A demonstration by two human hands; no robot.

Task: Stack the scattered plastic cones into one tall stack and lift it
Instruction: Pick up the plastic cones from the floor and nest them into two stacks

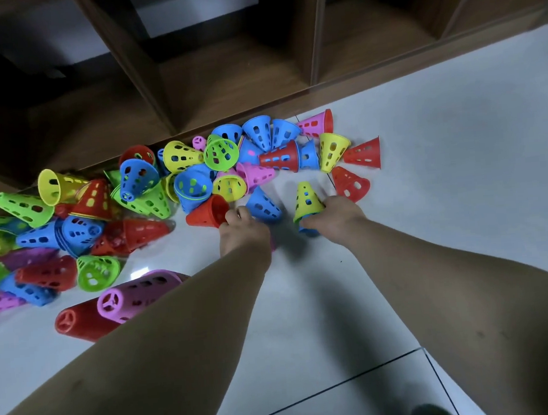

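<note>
Nearest, just left of the left forearm, a pink stack (139, 294) and a red stack (79, 321) of perforated plastic cones are lying on their sides on the floor (427, 196). The left hand (243, 232) is curling its fingers onto the rim of a red cone (206, 213) that is lying on its side. The right hand (335, 219) is gripping the base of an upright yellow-green cone (308, 201), which is sitting nested over a lower blue cone (309, 231). A loose blue cone (262, 205) is lying between the hands. Beyond them and to the left, a heap of cones (193, 183) in many colours is lying against a wooden shelf (225, 81).

Indoor room, likely a home or playroom. Floor (440, 150) of pale glossy tiles with dark grout lines; brown wooden cubby shelving (231, 77) stands along its far edge. Coloured perforated toy cones (196, 183) lie scattered against the shelving base.
</note>
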